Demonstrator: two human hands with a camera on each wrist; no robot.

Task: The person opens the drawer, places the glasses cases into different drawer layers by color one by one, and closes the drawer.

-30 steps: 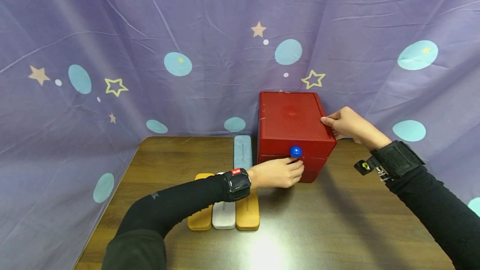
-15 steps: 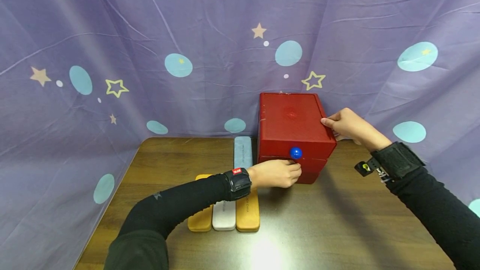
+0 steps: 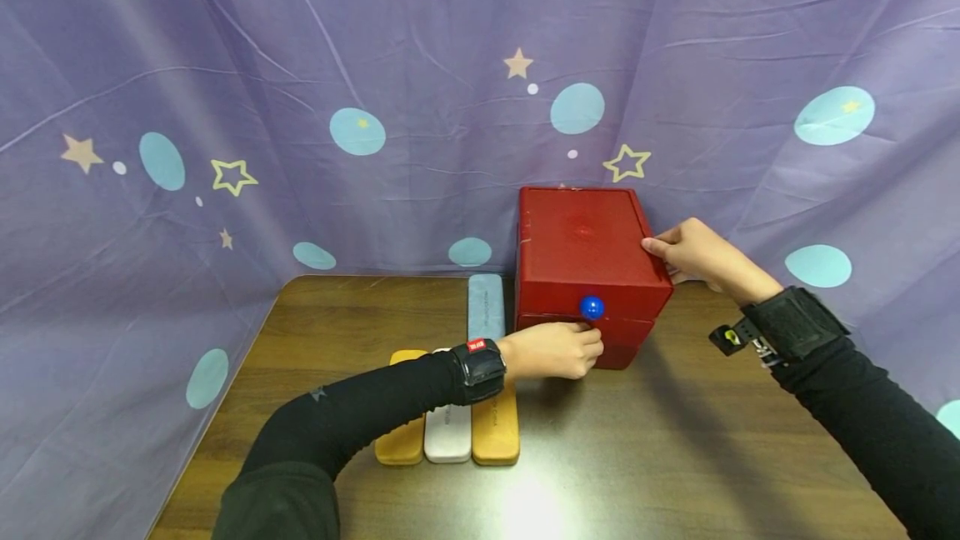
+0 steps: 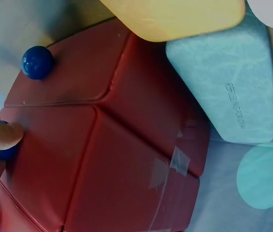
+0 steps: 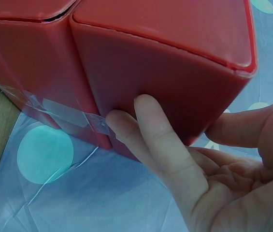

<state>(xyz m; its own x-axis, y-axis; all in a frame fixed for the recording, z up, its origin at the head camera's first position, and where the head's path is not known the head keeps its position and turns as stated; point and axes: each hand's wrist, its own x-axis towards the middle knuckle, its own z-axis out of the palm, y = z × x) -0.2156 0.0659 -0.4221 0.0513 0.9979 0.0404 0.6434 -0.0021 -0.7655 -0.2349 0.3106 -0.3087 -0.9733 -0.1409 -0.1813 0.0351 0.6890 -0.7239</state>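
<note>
A red drawer box [image 3: 581, 236] with blue knobs stands on the table against the curtain. My left hand [image 3: 555, 350] is at its front; in the left wrist view, thumb and fingers pinch the middle blue knob [image 4: 5, 151]. Another blue knob [image 4: 37, 63] is on the drawer nearest the table, and the uppermost knob [image 3: 592, 307] shows above my hand. My right hand [image 3: 697, 254] rests on the box's right side, thumb at the top edge. In the right wrist view, two straight fingers [image 5: 155, 123] press against the side wall. The drawers look closed.
Left of the box lie flat rounded blocks: a light blue one [image 3: 486, 307], a white one [image 3: 447, 440] and two yellow ones, one nearer the box [image 3: 496, 432] and one farther left [image 3: 400, 442]. My left forearm crosses over them. A purple curtain [image 3: 420, 40] hangs behind the table.
My left hand's fingertips have shifted slightly left at the front of the box. The right hand and the box keep their places.
</note>
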